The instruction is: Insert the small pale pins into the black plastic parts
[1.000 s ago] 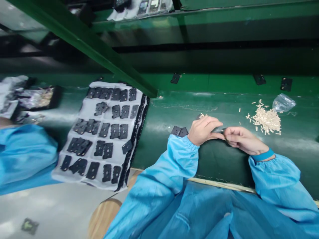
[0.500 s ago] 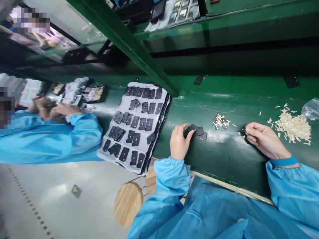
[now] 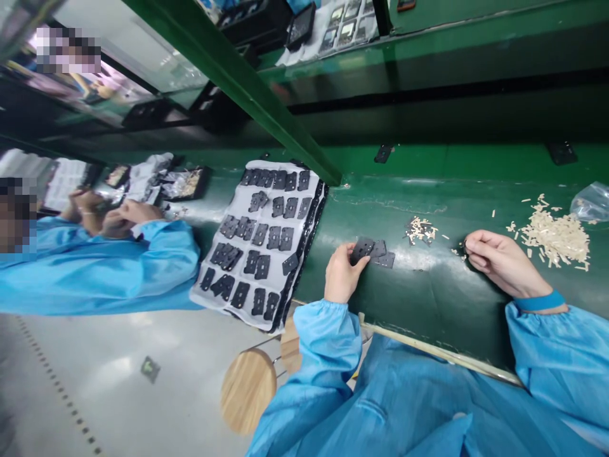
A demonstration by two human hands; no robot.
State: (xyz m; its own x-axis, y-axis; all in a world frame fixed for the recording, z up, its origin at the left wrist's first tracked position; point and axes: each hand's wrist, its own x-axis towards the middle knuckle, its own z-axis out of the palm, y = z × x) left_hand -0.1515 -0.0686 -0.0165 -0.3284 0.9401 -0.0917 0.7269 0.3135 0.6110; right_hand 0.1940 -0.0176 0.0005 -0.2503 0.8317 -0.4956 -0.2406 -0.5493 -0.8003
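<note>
My left hand (image 3: 341,273) pinches a flat black plastic plate (image 3: 362,250) between thumb and fingers. More black plates (image 3: 384,259) lie overlapped on the bench just to its right. My right hand (image 3: 490,259) is closed in a pinch around something small and dark at its fingertips, too small to name. Some tiny pale bits (image 3: 455,251) lie beside those fingertips. Between my hands, farther back, is a small heap of mixed black and cream pieces (image 3: 421,230). A larger pile of cream strips (image 3: 556,238) lies beyond my right hand.
Rows of black plates rest on a white-lined tray (image 3: 245,244) at left. A green post (image 3: 285,130) rises behind it. A co-worker in blue sleeves (image 3: 118,263) works farther left. A clear plastic bag (image 3: 592,203) sits far right; a wooden stool (image 3: 248,390) stands below the bench.
My left hand's fingers have closed on the black plate, which now shows more fully. The right hand keeps its pinch with little movement. The whole view has shifted slightly.
</note>
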